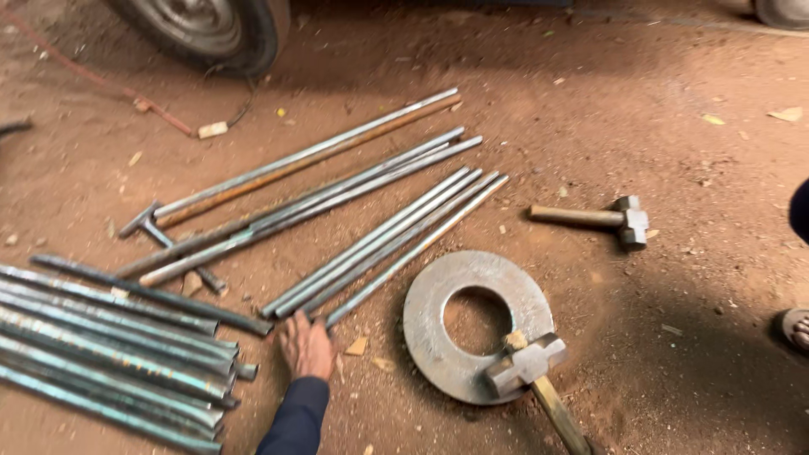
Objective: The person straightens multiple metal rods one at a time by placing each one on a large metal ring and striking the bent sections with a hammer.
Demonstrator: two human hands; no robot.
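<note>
One hand (pixel 307 345), in a dark blue sleeve and reaching up from the bottom edge, rests with fingers loosely spread at the near ends of a group of four grey steel rods (pixel 388 244) lying on the reddish dirt floor (pixel 674 135); the fingertips touch or nearly touch the rod ends, and nothing is clasped. Which hand it is cannot be told, and no second hand shows. Gathering these rods well would likely mean closing the fingers around all the ends together, so none rolls away. Just left of the hand lies a stack of longer bluish-grey rods (pixel 109 345), and further up two more bundles of rods (pixel 303 198) slant across the floor. Right of the hand is a thick flat steel ring (pixel 430 329) with a sledgehammer (pixel 527 364) resting on its rim (wooden handle pointing toward the viewer). A second hammer (pixel 608 219) lies well apart, further right. A vehicle tyre (pixel 206 34) sits at the top left. No packages, labels or signs are visible.
</note>
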